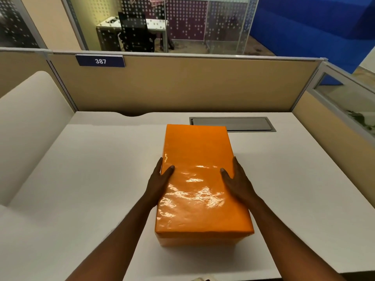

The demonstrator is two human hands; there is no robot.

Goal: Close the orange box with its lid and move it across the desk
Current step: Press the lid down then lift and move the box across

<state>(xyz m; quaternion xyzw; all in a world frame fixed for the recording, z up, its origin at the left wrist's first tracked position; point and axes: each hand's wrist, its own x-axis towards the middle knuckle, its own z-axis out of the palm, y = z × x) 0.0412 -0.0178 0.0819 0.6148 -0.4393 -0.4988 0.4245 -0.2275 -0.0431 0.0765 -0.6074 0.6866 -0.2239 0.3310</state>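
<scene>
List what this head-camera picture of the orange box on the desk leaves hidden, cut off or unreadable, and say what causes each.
1. Inside of the orange box: hidden by its lid, head view.
2. Fingers of the left hand and right hand: go down the box's sides, out of sight; only the thumbs lie on top.
3. Pale object at the bottom edge: cut off by the frame.
4. Room behind the dotted glass: blurred by the dots.

The fingers of the left hand (160, 179) and right hand (235, 179) drop out of sight behind the orange box (200, 179); a pale object (203, 278) is cut off at the bottom edge
</scene>
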